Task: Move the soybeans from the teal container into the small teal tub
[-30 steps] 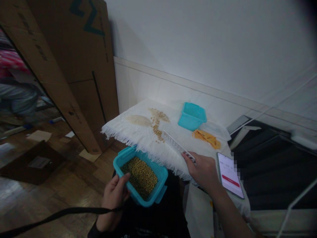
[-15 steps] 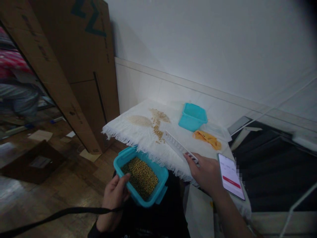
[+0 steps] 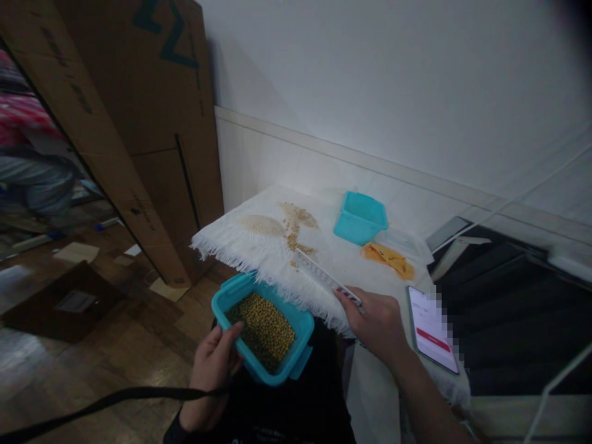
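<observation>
My left hand (image 3: pixel 213 362) grips the near-left rim of a teal plastic container (image 3: pixel 301 336), thumb over the edge. Yellow soybeans (image 3: pixel 269 325) and darker green grains lie inside it, just below the table's fringed edge. Between the fingers of my right hand (image 3: pixel 377 322) is a long white strip (image 3: pixel 319 275) with a row of slots or teeth; its exact kind is unclear. Its far end reaches a scatter of loose soybeans (image 3: pixel 292 239) on the white cloth (image 3: pixel 240 246). Farther back are a pale grain heap (image 3: pixel 261 226) and a second, mixed heap (image 3: pixel 300 216).
A second teal container (image 3: pixel 354 233) stands at the back right of the table beside a folded orange cloth (image 3: pixel 388 260). A phone (image 3: pixel 432 333) lies near the right edge. Tall cardboard boxes (image 3: pixel 139 135) stand left, and a black strap (image 3: pixel 115 398) crosses the lower left.
My right hand has moved the white strip a little left and toward me, its far end now over the nearer loose soybeans. The left hand and container stay almost still.
</observation>
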Demonstrator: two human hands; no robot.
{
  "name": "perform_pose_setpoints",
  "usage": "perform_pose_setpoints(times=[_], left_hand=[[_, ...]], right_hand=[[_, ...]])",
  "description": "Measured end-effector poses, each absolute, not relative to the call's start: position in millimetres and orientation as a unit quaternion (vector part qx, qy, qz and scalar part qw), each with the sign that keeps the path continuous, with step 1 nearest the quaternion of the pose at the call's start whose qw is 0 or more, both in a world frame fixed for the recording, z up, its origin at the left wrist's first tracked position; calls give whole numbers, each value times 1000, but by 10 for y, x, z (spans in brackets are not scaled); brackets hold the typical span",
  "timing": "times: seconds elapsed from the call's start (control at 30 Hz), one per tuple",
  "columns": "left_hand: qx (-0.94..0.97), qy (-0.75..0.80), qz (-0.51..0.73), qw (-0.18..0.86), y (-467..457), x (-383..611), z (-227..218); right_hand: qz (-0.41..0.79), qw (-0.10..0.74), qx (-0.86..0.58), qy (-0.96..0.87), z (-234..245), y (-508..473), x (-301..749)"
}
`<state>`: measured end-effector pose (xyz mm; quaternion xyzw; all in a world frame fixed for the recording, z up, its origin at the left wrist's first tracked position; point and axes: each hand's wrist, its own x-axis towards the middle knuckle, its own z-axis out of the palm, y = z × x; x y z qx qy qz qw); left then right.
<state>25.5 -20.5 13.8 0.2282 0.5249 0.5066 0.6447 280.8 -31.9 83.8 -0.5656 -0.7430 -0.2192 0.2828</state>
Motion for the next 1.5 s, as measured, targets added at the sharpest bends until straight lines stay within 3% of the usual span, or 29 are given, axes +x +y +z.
perform_pose_setpoints(times=[0.7, 0.93, 1.07, 1.5], left_hand=[[224, 532, 517, 632, -144, 177, 195], [220, 537, 521, 626, -135, 201, 194], [229, 540, 522, 620, -134, 208, 217], [225, 528, 520, 632, -137, 209, 189]], right_hand=[[-115, 344, -453, -814, 755, -451, 2549], [-245, 305, -598, -700, 836, -205, 2861], [-233, 271, -628, -691, 818, -97, 2993], [-217, 270, -634, -692, 858, -120, 3007]])
